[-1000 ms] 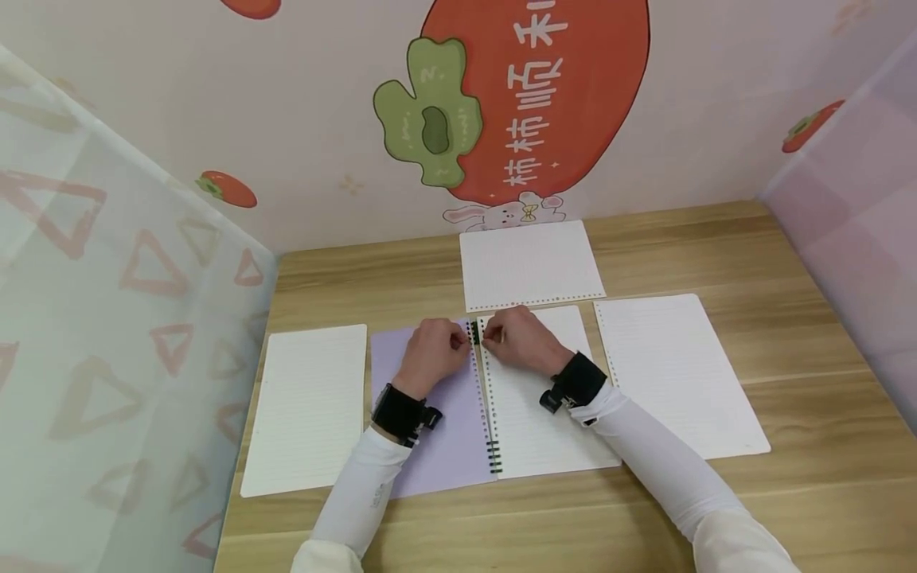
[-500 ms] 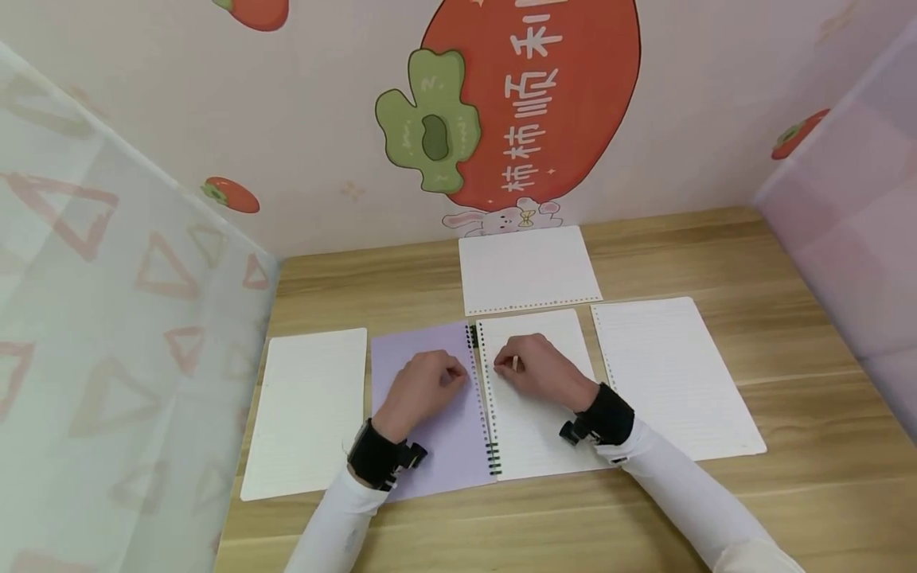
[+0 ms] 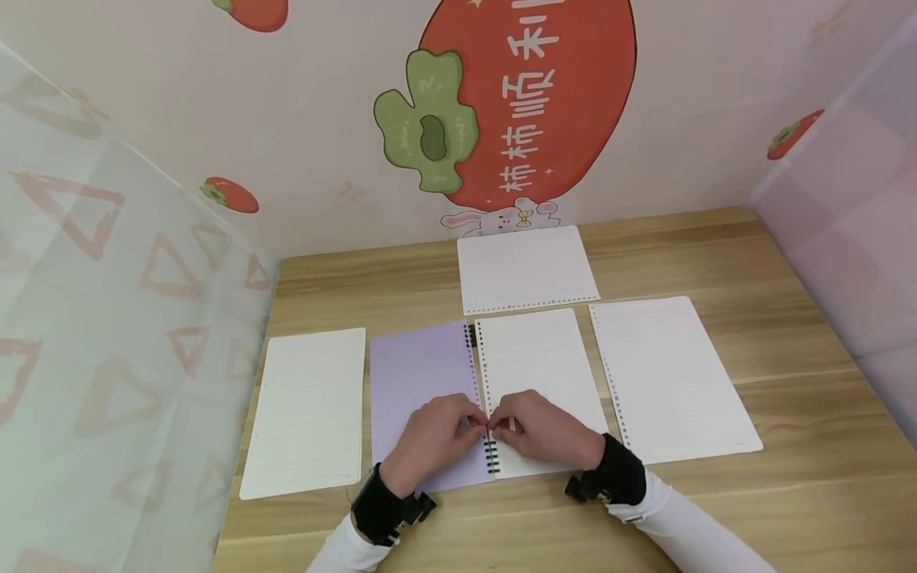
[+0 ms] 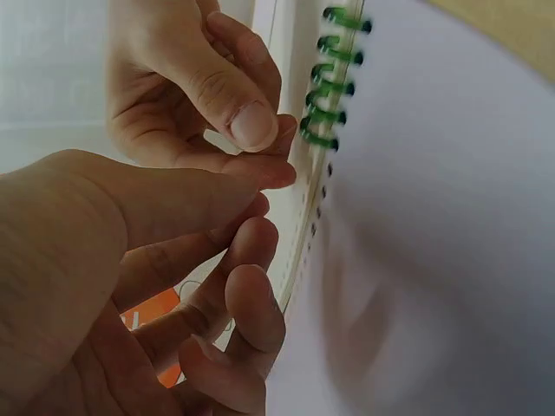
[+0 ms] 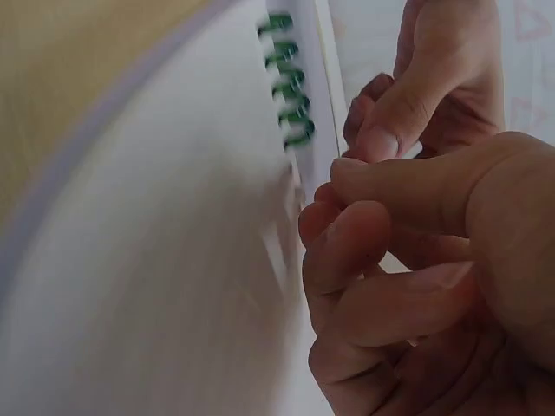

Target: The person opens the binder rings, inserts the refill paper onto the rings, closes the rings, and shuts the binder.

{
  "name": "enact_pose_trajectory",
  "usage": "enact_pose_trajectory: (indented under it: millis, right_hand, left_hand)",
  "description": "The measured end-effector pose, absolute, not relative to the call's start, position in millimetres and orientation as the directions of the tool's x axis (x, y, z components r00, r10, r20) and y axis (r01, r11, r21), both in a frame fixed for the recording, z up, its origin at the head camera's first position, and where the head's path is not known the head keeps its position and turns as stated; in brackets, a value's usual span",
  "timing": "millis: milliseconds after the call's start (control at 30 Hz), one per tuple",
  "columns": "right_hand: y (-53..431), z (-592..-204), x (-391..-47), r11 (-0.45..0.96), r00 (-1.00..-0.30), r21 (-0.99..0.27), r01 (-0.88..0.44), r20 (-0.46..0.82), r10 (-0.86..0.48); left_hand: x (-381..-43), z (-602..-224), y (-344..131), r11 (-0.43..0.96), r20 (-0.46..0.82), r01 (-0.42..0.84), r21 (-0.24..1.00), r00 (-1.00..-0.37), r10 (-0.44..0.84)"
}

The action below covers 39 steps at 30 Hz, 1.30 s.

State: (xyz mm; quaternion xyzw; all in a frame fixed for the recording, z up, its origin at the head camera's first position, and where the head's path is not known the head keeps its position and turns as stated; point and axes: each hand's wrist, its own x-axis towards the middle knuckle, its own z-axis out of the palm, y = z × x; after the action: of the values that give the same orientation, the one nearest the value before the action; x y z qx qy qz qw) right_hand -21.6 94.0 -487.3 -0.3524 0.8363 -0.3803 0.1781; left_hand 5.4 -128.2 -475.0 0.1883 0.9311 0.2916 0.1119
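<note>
An open loose-leaf notebook lies flat, its purple cover (image 3: 415,366) at left and a lined page (image 3: 533,358) at right. Green binder rings (image 3: 491,458) join the halves at the near end of the spine; another dark green ring strip (image 3: 473,336) sits at the far end. My left hand (image 3: 438,438) and right hand (image 3: 540,430) meet over the spine just beyond the near rings, fingers curled and thumbs close to index fingertips. Nothing shows between the fingertips. In the left wrist view, the green rings (image 4: 329,82) stand close to the right hand's fingertips.
Loose lined sheets lie around the notebook: a left sheet (image 3: 304,414), a right sheet (image 3: 677,378) with punched holes, and a far sheet (image 3: 526,267). The wooden table (image 3: 795,350) meets a printed backdrop (image 3: 322,143) at the back.
Both hands have left the far ring strip and come down the spine toward me, apart midway and now together near the close rings. The notebook and sheets stay in place.
</note>
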Motion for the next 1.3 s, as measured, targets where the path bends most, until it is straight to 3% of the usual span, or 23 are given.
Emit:
enact_pose_trajectory:
  millis: [567, 1300]
  right_hand:
    - [88.7, -495.3, 3.4, 0.499, -0.707, -0.684, -0.533, 0.036, -0.706]
    - [84.5, -499.7, 12.2, 0.552, -0.746, -0.64, -0.534, 0.05, -0.664]
  left_hand:
    - [28.6, -486.4, -126.2, 0.748, -0.099, 0.285, 0.599, -0.901, 0.422]
    - [28.8, -498.7, -131.1, 0.669, 0.008, 0.375, 0.642, -0.875, 0.483]
